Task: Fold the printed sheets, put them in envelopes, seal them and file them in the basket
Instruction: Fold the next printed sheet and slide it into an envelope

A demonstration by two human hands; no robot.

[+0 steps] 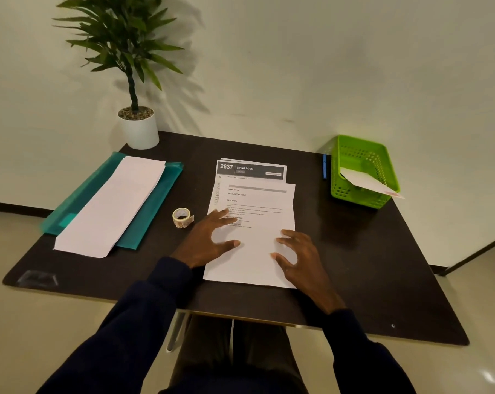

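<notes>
Dark blue sleeves at the near edge, both hands out over the black surface.

Left hand: palm down, fingers straight and spread, pressing the left half of the top sheet.

Right hand: fingers loosely bent, tips resting on the right half of the same sheet. Neither hand grips anything.

The sheet lies under both hands, print side up. Text is at its far end, and it's blank toward the near edge.

Just beyond the fingertips it overlaps the rest of the printed stack. A dark header reading "2637 LIVING ROOM" sticks out at the far end.

Tape roll is just left of the left hand's fingers, on the surface, clear of both hand and sheet.

Further left, well apart from the left hand, is a pile of white envelopes lying on a teal folder, both angled.

Far right of the right hand, well apart, is a green basket at the back corner. One sealed envelope leans in it, with a corner poking over the rim. Blue pen is just left of the basket.

Far left, beyond the folder, is a potted plant in a white pot by the wall.
</notes>
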